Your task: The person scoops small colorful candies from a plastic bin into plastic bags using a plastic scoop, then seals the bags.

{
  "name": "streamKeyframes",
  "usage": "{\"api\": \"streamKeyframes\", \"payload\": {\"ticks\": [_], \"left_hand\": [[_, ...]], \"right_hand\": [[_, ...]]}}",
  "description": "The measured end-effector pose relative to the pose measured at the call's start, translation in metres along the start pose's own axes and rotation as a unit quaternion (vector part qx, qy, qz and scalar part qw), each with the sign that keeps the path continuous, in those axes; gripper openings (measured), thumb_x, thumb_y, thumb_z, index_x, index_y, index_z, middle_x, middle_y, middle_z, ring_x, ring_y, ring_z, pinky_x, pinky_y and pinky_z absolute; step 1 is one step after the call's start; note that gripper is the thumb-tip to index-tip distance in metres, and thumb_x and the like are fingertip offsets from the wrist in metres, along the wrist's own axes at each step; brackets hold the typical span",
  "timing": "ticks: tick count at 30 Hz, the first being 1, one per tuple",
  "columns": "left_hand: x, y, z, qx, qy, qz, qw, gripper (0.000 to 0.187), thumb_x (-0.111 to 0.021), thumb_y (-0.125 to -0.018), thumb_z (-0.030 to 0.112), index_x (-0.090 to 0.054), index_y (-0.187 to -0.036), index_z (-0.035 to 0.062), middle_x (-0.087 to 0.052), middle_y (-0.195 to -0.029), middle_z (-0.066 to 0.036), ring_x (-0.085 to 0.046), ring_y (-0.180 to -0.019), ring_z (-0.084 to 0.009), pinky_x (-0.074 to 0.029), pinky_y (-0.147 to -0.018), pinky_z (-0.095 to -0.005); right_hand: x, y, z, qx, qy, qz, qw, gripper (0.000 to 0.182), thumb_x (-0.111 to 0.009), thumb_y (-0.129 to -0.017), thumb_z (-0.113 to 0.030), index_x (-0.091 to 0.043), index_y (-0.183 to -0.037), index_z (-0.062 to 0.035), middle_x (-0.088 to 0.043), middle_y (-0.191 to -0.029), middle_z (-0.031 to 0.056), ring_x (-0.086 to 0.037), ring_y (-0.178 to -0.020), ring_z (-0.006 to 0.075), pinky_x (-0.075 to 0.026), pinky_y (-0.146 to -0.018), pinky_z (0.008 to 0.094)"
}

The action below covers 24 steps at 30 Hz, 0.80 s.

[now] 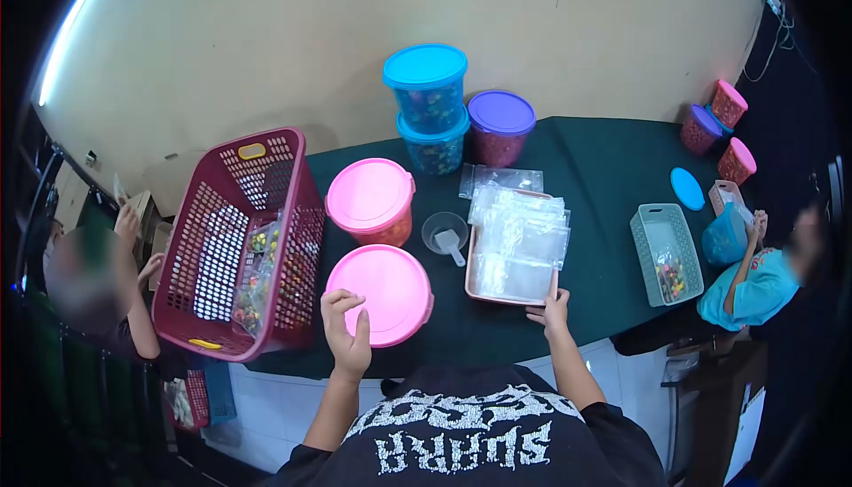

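My left hand [349,332] is over the near edge of a round pink lid [382,292] on a tub. Its fingers are bent and apart from the thumb, with nothing between them. My right hand [552,311] grips the near right corner of a shallow peach-coloured tray [471,276]. Clear plastic zip bags [519,243] lie stacked in the tray, some overlapping its far rim. Left of the tray sits a clear round bowl [437,224] with a white scoop [450,244] in it.
A maroon basket [288,283] with filled bags stands left. Behind are a second pink-lidded tub [371,198], stacked blue tubs [432,96] and a purple-lidded tub [501,118]. At right, a person [754,283] works beside a pale green basket [652,261]; another person [98,283] is at far left.
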<state>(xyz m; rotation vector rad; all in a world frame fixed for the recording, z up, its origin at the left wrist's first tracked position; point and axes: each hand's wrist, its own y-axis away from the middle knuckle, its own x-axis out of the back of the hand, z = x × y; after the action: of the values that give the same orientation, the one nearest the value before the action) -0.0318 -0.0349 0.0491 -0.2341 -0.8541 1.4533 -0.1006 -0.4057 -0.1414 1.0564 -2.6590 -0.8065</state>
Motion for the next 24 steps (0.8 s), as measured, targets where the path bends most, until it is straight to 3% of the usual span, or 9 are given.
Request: {"api": "streamKeyframes", "payload": {"ticks": [1, 5, 11, 17, 19, 22, 24], "left_hand": [[-0.013, 0.003, 0.002, 0.034, 0.035, 0.011, 0.999, 0.02, -0.052, -0.082, -0.005, -0.054, -0.101, 0.0008, -0.044, -0.104, -0.01, -0.047, -0.096, -0.0186, -0.04, -0.087, -0.0298], [-0.046, 0.015, 0.016, 0.081, 0.073, 0.055, 0.992, 0.021, -0.056, -0.078, -0.003, -0.057, -0.098, 0.003, -0.049, -0.101, -0.011, -0.049, -0.091, -0.0205, -0.041, -0.082, -0.0305], [-0.052, 0.026, 0.024, 0.095, 0.018, 0.001, 0.995, 0.02, -0.056, -0.079, -0.003, -0.058, -0.098, 0.003, -0.048, -0.102, -0.01, -0.048, -0.091, -0.0194, -0.041, -0.081, -0.0299], [-0.06, 0.024, 0.015, 0.127, 0.036, 0.046, 0.99, 0.019, -0.056, -0.08, -0.003, -0.058, -0.098, 0.0025, -0.048, -0.103, -0.01, -0.048, -0.091, -0.0194, -0.042, -0.08, -0.0295], [-0.064, 0.021, 0.015, 0.122, 0.03, 0.032, 0.992, 0.019, -0.055, -0.08, -0.003, -0.058, -0.098, 0.0024, -0.048, -0.103, -0.01, -0.048, -0.092, -0.0195, -0.042, -0.08, -0.0292], [-0.063, 0.019, 0.013, 0.11, 0.024, 0.019, 0.993, 0.02, -0.055, -0.08, -0.003, -0.058, -0.099, 0.0023, -0.048, -0.103, -0.01, -0.049, -0.093, -0.0194, -0.042, -0.081, -0.029], [-0.063, 0.02, 0.011, 0.108, 0.019, 0.007, 0.994, 0.02, -0.055, -0.081, -0.003, -0.058, -0.1, 0.0023, -0.048, -0.103, -0.01, -0.049, -0.094, -0.0194, -0.042, -0.081, -0.0288]], "right_hand": [[0.004, -0.006, -0.003, -0.014, -0.058, -0.009, 0.998, 0.042, -0.037, -0.084, 0.0, -0.025, -0.123, -0.0091, -0.05, -0.11, 0.0256, -0.066, -0.077, 0.0382, -0.06, -0.061, 0.0451], [0.017, -0.015, -0.008, -0.04, -0.05, -0.052, 0.997, 0.043, -0.035, -0.081, 0.004, -0.024, -0.121, -0.0084, -0.047, -0.112, 0.027, -0.065, -0.081, 0.0402, -0.06, -0.063, 0.0478], [0.037, -0.026, -0.001, 0.024, -0.064, -0.044, 0.997, 0.039, -0.035, -0.077, 0.006, -0.027, -0.113, -0.0085, -0.044, -0.114, 0.0229, -0.063, -0.09, 0.041, -0.06, -0.067, 0.0507], [0.073, -0.03, -0.019, 0.049, -0.025, -0.019, 0.998, 0.032, -0.035, -0.075, 0.008, -0.034, -0.105, -0.0048, -0.045, -0.111, 0.0186, -0.061, -0.092, 0.036, -0.062, -0.065, 0.0475], [0.087, -0.033, -0.024, 0.065, -0.015, 0.0, 0.998, 0.032, -0.034, -0.073, 0.008, -0.036, -0.102, -0.0046, -0.049, -0.106, 0.0168, -0.064, -0.085, 0.0328, -0.062, -0.058, 0.0432], [0.106, -0.038, -0.029, 0.068, -0.022, 0.024, 0.997, 0.029, -0.036, -0.075, 0.007, -0.038, -0.102, -0.0046, -0.051, -0.103, 0.0151, -0.065, -0.08, 0.0288, -0.062, -0.055, 0.04], [0.126, -0.046, -0.028, 0.09, 0.019, 0.039, 0.995, 0.018, -0.041, -0.085, -0.001, -0.038, -0.102, -0.007, -0.053, -0.099, 0.014, -0.065, -0.079, 0.0282, -0.06, -0.056, 0.0406]]}}
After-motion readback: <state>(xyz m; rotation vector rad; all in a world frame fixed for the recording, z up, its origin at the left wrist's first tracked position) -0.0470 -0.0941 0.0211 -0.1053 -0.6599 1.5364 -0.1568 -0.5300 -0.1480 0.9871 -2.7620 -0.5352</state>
